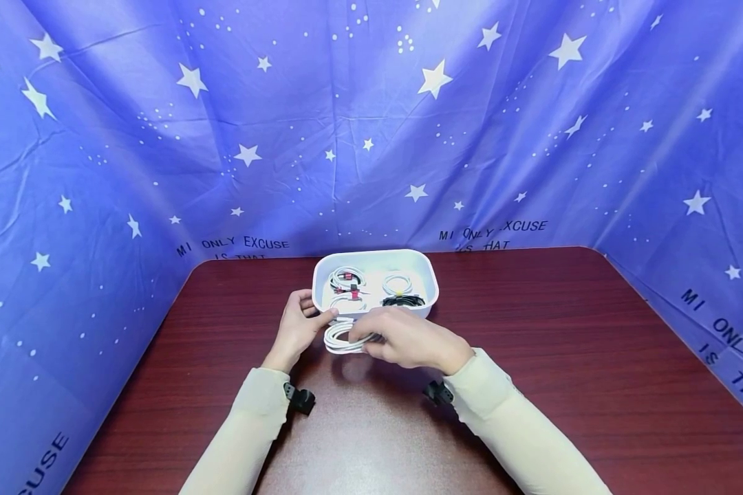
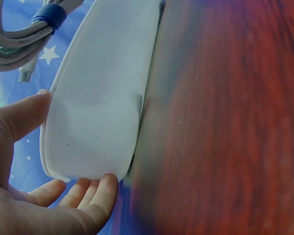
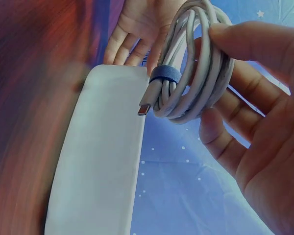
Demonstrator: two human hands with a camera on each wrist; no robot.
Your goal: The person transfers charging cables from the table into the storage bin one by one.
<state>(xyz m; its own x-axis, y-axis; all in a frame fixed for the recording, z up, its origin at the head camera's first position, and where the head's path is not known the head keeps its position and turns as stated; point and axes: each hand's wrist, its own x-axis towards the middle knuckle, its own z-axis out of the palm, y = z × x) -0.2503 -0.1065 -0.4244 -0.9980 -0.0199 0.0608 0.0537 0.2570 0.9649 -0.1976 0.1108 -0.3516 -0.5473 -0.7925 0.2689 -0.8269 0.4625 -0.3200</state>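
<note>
A white plastic storage box (image 1: 432, 283) sits toward the back of the table with several coiled cables inside. My left hand (image 1: 295, 330) holds its near left corner, thumb at the front rim and fingers against the end wall (image 2: 95, 103). In front of the box, my right hand (image 1: 402, 337) pinches a thick white coiled USB-C cable (image 1: 337, 338) between thumb and fingers. A blue strap (image 3: 165, 74) binds this coil, and its metal plug (image 3: 144, 109) points out beside the strap. The coil is held up near the level of the box's front rim.
Inside the box, white cables with red ties (image 1: 347, 276) lie at the left. A thin white coil (image 1: 397, 282) and a black cable bundle (image 1: 404, 301) lie at the right. A starry blue curtain (image 1: 371, 124) surrounds the dark red wooden table (image 1: 569, 385).
</note>
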